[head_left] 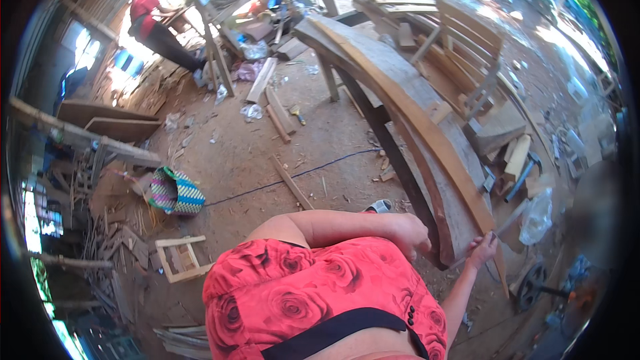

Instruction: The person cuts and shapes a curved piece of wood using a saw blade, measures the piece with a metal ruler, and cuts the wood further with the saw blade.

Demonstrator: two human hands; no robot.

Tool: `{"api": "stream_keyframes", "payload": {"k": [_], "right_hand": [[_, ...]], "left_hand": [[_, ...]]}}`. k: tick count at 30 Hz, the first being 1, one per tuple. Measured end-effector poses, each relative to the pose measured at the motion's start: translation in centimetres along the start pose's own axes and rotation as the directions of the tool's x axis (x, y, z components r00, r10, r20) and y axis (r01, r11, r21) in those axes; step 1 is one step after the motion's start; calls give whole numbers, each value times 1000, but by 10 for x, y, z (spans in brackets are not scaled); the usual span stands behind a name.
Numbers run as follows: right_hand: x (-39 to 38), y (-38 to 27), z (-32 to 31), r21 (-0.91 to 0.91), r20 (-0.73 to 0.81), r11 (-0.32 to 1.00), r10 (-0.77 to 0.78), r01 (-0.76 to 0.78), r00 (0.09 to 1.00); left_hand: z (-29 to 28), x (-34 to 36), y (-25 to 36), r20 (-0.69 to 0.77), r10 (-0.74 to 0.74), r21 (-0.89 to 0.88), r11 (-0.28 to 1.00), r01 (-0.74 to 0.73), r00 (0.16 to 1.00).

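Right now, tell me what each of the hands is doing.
Left hand: closed, gripping the near end of the long wooden plank.
Right hand: closed around a thin metal tool held against the plank's edge.

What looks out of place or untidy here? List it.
Offcuts lie scattered on the dirt floor, and a blue cord trails loose across it. A small wooden frame lies tipped by the scrap pile. The left hand and right hand grip the long plank, which sits steady.
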State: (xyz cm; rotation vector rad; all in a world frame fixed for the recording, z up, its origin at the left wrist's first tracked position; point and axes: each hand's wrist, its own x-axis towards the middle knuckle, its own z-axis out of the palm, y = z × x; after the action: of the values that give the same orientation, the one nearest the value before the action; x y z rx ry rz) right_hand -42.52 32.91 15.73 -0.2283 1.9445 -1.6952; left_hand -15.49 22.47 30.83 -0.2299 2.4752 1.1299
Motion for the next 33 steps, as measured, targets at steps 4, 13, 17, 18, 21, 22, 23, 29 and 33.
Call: {"api": "stream_keyframes", "payload": {"k": [4, 13, 17, 18, 21, 22, 23, 29, 33], "right_hand": [[1, 1, 0, 8, 14, 1000, -14, 14, 1000], [-5, 5, -12, -13, -55, 1000, -16, 15, 998], [-1, -4, 6, 5, 29, 1000, -10, 10, 1000], [-1, -3, 4, 30, 33, 1000, 1, -2, 999], [-3, -6, 4, -14, 3, 1000, -7, 7, 1000], [-4, -7, 5, -28, 0, 1000, -1, 1, 1000], [-3, -5, 2, -34, -4, 999, 0, 0, 1000], [1, -2, 5, -29, 8, 999, -24, 24, 1000], [0, 0, -1, -23, 14, 998, -62, 62, 998]], "left_hand": [[-36, -32, 10, -408, 144, -132, 968, -214, 902], [-129, -143, 114, -496, 497, 832, 506, -227, -712], [-117, -166, 151, -266, 570, 925, 377, -40, -778], [-125, -168, 146, -270, 569, 933, 353, -67, -777], [-127, -163, 148, -288, 560, 949, 274, -154, -777], [-123, -164, 152, -293, 558, 952, 246, -182, -777], [-123, -163, 153, -301, 547, 953, 209, -221, -781], [-136, -160, 159, -298, 545, 933, -8, -361, -784], [-141, -155, 168, -277, 560, 900, -132, -415, -781]]}}
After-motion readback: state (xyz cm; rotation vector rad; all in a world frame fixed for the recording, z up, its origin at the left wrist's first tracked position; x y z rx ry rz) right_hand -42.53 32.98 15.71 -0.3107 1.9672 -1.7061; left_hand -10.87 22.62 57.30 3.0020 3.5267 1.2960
